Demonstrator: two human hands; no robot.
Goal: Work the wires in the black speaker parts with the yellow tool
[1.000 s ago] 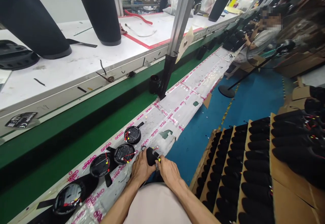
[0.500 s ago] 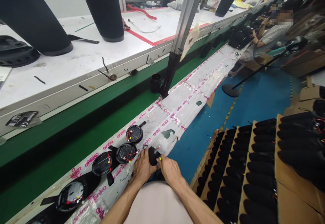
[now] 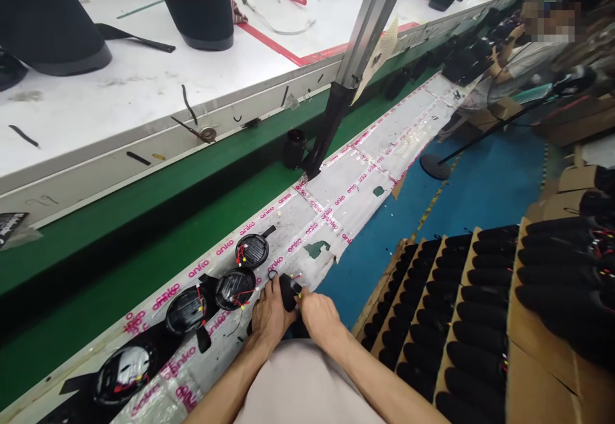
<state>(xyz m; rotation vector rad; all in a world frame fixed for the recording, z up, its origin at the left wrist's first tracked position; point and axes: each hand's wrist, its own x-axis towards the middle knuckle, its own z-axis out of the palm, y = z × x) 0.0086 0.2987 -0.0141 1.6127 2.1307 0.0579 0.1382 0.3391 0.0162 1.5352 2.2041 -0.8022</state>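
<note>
My left hand and my right hand are both closed round a small black part with short wires, held over the near edge of the taped work strip. Left of my hands lie several round black discs with red wires: one right by my left hand, another a little farther, a third and a larger one toward the near left.
A green conveyor belt runs beside the strip, with a white bench behind carrying tall black cylinders. A metal post rises from the strip. Cardboard trays of black parts stand at right. Another person sits farther along beside a floor fan.
The view has tilted down and shifted slightly. My hands stay closed on the small black part at about the same spot by the strip's edge.
</note>
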